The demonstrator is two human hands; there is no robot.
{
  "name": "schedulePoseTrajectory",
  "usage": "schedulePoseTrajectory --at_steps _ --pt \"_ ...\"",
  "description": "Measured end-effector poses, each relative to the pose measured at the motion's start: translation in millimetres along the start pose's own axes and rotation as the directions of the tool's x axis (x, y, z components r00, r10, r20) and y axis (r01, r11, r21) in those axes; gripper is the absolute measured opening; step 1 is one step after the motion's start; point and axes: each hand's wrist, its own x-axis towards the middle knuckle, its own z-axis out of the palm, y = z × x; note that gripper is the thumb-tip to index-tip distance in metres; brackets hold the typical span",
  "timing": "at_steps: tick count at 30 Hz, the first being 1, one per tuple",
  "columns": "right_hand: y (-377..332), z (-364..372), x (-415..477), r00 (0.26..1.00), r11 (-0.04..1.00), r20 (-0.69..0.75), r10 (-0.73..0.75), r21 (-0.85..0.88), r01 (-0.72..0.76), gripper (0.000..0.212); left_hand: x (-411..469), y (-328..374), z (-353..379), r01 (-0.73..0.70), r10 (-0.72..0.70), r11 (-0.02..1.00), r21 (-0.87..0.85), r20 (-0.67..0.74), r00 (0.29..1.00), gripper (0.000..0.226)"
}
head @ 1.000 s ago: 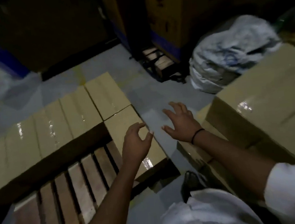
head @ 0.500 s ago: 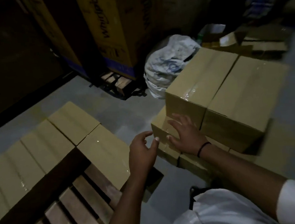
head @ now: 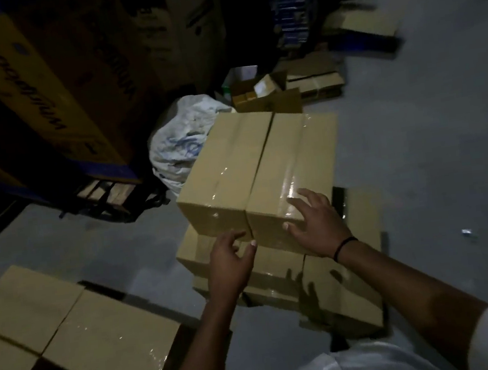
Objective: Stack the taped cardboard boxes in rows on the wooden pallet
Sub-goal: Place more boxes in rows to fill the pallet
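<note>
our right hand (head: 314, 225): fingers spread over right top box (head: 291, 161) | our left hand (head: 230, 262): loosely open below left top box (head: 228, 162)

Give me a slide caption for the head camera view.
Left hand and right hand reach for the upper taped boxes on a floor stack.

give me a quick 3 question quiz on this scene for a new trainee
1. True or false: the left hand holds a box up in the air.
2. Which wrist wears the black band? A left, B right, C both.
3. How many taped boxes form the top layer of the pile by the right hand?
Key: 1 false, it holds nothing. 2 B. 3 two, side by side.
</note>
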Motion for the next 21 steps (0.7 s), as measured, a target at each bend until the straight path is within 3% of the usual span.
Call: schedulePoseTrajectory --at_steps 8,13,21 --pt "102 -40 45 0.988 0.988 0.027 0.151 0.037 -0.152 0.065 54 20 77 0.012 -0.015 0.993 0.121 0.023 1.000 0.032" --pt "120 -30 67 0.969 0.963 0.062 0.237 0.118 -0.243 0.065 83 22 95 0.060 -0.074 0.977 0.204 0.060 0.995 0.034" --pt "113 8 125 0.920 0.917 0.156 0.361 0.121 -0.380 0.067 151 12 95 0.020 -0.073 0.958 0.286 0.175 0.982 0.037"
